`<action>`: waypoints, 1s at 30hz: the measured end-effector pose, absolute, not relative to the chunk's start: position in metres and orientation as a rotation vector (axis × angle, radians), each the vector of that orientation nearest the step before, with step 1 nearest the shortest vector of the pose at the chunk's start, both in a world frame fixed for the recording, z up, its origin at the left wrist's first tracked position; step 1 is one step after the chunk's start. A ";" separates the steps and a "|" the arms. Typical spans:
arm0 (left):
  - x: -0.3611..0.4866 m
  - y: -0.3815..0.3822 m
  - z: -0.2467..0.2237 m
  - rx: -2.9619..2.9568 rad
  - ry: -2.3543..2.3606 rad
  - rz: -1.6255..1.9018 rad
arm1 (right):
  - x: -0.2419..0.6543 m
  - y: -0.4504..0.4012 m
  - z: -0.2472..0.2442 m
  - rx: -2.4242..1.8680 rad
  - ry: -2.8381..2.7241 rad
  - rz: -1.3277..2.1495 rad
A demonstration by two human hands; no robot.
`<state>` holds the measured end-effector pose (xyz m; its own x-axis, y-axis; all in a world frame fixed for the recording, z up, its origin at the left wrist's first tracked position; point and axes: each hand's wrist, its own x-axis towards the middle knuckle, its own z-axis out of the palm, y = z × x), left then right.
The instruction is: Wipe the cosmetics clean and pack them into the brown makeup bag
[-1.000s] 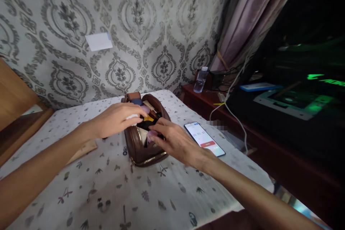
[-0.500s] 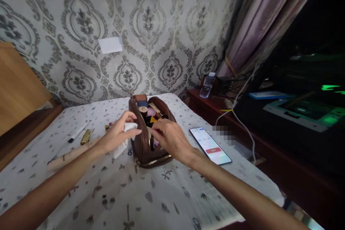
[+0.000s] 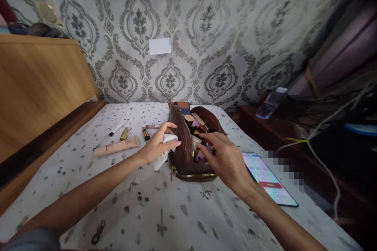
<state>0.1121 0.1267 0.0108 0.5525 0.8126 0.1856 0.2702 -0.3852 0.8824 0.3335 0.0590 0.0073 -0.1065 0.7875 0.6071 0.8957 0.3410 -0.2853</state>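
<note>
A brown leather makeup bag [image 3: 180, 137] lies unzipped on the patterned sheet. Packed inside are a round jar with a pale lid [image 3: 189, 118], a beige tube [image 3: 200, 119] and other small cosmetics. Against the bag's left side, my left hand [image 3: 157, 143] grips a crumpled white tissue [image 3: 161, 160] between thumb and fingers. My right hand [image 3: 228, 159] reaches over the bag's opening from the right, thumb and forefinger apart. Close to its fingertips is a small pale item [image 3: 195, 142] in the bag; whether they touch is unclear.
Left of the bag lie a beige squeeze tube [image 3: 116, 147], a gold tube [image 3: 124, 134], a gold-and-black lipstick [image 3: 145, 133], a pink slim tube [image 3: 153, 126] and a white stick [image 3: 117, 128]. A phone [image 3: 269, 178] rests at right; a bottle [image 3: 270, 104] stands beyond.
The view has swung left, shifting everything rightward in the picture. My right thumb and forefinger, earlier close together over the bag, have spread apart. My left hand keeps the tissue.
</note>
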 end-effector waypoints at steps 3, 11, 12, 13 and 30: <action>0.084 0.133 0.004 1.974 0.981 0.805 | 0.331 0.053 0.009 -1.422 -1.842 -0.268; -0.031 0.212 -0.009 1.971 1.880 0.801 | 0.279 0.019 0.001 -0.875 -1.956 -0.146; -0.042 0.220 -0.012 1.953 1.956 0.773 | 0.270 0.019 -0.006 -0.838 -2.004 -0.087; -0.052 0.226 -0.015 1.938 2.012 0.736 | 0.262 0.020 -0.013 -0.827 -2.038 -0.022; -0.045 0.198 -0.027 1.934 1.942 0.699 | 0.189 0.075 -0.065 -0.982 -1.171 1.512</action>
